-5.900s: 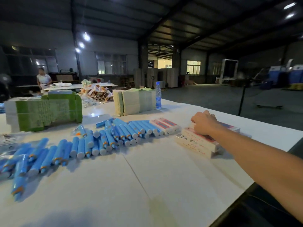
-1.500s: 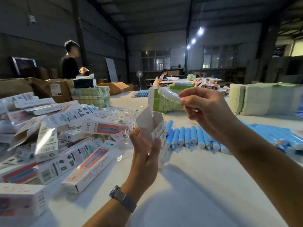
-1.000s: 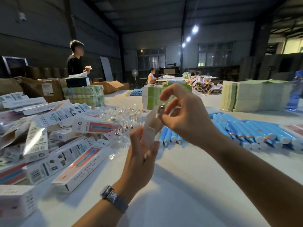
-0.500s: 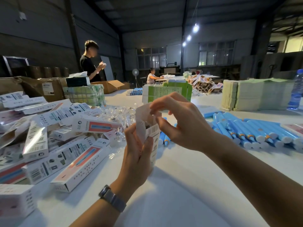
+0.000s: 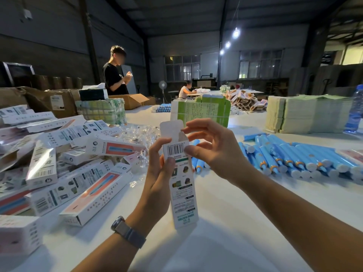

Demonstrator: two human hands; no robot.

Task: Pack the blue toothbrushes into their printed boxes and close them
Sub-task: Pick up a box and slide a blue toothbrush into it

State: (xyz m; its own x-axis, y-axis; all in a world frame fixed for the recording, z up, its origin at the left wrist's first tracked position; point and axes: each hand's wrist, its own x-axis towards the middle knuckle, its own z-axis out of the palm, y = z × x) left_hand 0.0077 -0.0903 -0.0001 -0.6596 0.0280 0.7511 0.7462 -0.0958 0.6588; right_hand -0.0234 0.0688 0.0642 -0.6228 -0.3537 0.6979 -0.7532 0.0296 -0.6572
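Dozens of white printed cardboard boxes heaped left. Left hand grips one upright white printed box, steadying it; right hand pinches its raised top flap, likely for tucking shut. Blue plastic toothbrushes rowed right, within reach.

free: white table centre | blocked: box pile left, blue toothbrushes right

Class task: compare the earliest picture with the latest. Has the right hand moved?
Yes. The right hand has left the stack of closed boxes at the white table's right edge and now pinches the top of the upright box.
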